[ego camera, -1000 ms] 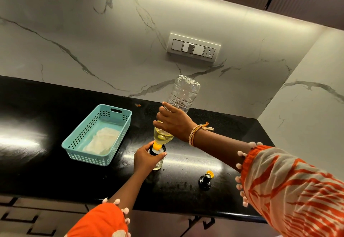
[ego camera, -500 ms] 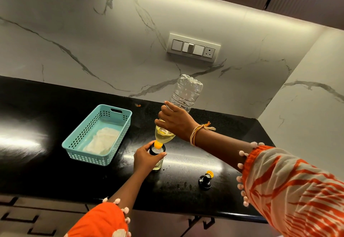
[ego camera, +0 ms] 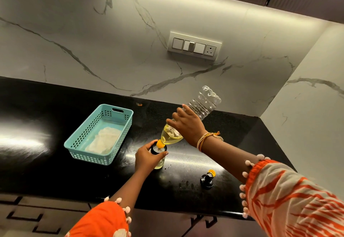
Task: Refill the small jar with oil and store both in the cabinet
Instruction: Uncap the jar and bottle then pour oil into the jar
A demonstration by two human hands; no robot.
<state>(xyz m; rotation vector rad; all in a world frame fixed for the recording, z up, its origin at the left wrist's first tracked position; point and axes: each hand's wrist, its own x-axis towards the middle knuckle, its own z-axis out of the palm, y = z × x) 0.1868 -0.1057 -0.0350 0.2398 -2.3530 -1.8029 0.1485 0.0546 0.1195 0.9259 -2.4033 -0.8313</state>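
A glossy black countertop (ego camera: 46,129) spans the lower half of the frame below a marbled wall. At centre left on it rests a teal perforated basket (ego camera: 89,150); at centre stands a small glass jar (ego camera: 160,163). At lower right of centre stands a black dispenser cap (ego camera: 207,179) with a yellow tip.

Left sleeve (ego camera: 104,220): solid orange, ends mid-forearm, hem trimmed with small pale pom-poms, one white patch near bottom edge. Right sleeve (ego camera: 296,197): cream fabric with orange brushstroke-like stripes, orange gathered cuff, same pale pom-pom trim along hem. Right wrist: several turns of thread bracelet (ego camera: 205,138), cream and orange strands, knotted with loose ends sticking out. Left hand (ego camera: 147,157) and right hand (ego camera: 188,125) bare, no rings visible.
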